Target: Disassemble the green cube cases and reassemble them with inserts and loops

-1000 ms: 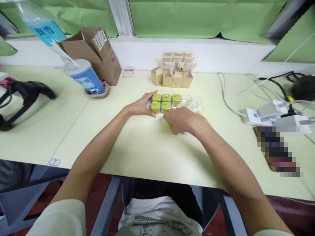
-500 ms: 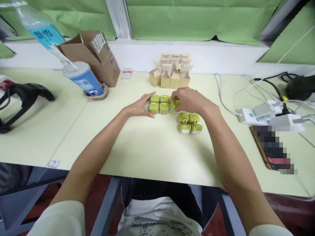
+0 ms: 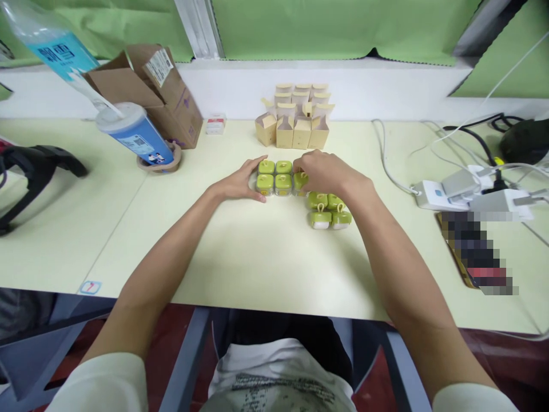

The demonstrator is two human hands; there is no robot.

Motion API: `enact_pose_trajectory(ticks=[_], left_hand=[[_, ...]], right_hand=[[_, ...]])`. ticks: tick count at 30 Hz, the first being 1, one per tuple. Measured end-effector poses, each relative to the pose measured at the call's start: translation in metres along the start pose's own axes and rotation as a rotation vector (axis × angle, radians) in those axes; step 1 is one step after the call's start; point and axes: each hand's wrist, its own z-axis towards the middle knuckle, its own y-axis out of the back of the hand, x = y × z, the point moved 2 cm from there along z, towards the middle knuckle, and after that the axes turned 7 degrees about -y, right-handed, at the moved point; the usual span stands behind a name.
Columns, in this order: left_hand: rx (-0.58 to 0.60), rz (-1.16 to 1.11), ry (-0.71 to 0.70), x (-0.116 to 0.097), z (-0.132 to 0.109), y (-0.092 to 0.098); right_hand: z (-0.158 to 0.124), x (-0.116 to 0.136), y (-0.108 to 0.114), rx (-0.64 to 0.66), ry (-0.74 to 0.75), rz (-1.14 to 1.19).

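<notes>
Small clear containers with green lids and loop tabs stand in a two-row block [image 3: 274, 177] on the table. My left hand [image 3: 238, 182] rests at the block's left side, thumb and forefinger spread around its corner. Over the right end of the block, my right hand [image 3: 326, 171] has its fingers curled down on a green-lidded container [image 3: 299, 183]. That hand hides part of this container and whatever stands behind it. Just below my right hand is a second group of green-lidded containers [image 3: 321, 219], its front ones tilted so white bodies show.
Open small cardboard boxes [image 3: 293, 133] stand in rows by the wall. At the left are a brown carton [image 3: 180, 111], a blue cup [image 3: 139, 137] in a holder and a black strap-like device [image 3: 38, 166]. A power strip [image 3: 433, 195], cables and a phone [image 3: 472, 252] lie right.
The container under my right hand now sits lower and level with the front row, close to its neighbour. My left hand keeps its place at the block. The whole view has shifted slightly.
</notes>
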Motion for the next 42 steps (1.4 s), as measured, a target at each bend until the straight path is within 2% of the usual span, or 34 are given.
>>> enact_pose_trajectory(ticks=[11, 20, 23, 26, 29, 31, 33, 36, 42], left_hand=[[0.011, 0.006, -0.005, -0.001, 0.000, 0.000], [-0.002, 0.013, -0.028, 0.001, 0.001, -0.001], [-0.004, 0.010, -0.023, 0.001, 0.001, -0.001], [-0.014, -0.004, -0.021, 0.001, 0.000, -0.002], [-0.017, 0.002, -0.031, 0.003, 0.001, -0.002], [-0.011, 0.012, -0.038, 0.005, 0.002, -0.003], [-0.005, 0.015, -0.039, 0.006, 0.002, -0.003], [-0.005, 0.022, -0.035, 0.006, 0.002, -0.003], [-0.015, 0.012, -0.034, 0.006, 0.001, -0.003]], right_hand=[[0.003, -0.010, -0.001, -0.055, -0.009, 0.053], [0.027, -0.020, -0.025, -0.120, 0.007, 0.129], [0.016, -0.012, -0.019, -0.107, -0.001, 0.078], [-0.001, -0.010, -0.004, -0.078, -0.001, 0.075], [-0.011, -0.023, 0.010, -0.179, -0.021, 0.164], [-0.010, -0.036, 0.011, -0.209, -0.025, 0.206], [-0.003, -0.046, 0.005, -0.139, 0.002, 0.221], [0.007, -0.046, -0.007, -0.041, 0.045, 0.201], [0.015, -0.038, -0.017, -0.064, -0.011, 0.269]])
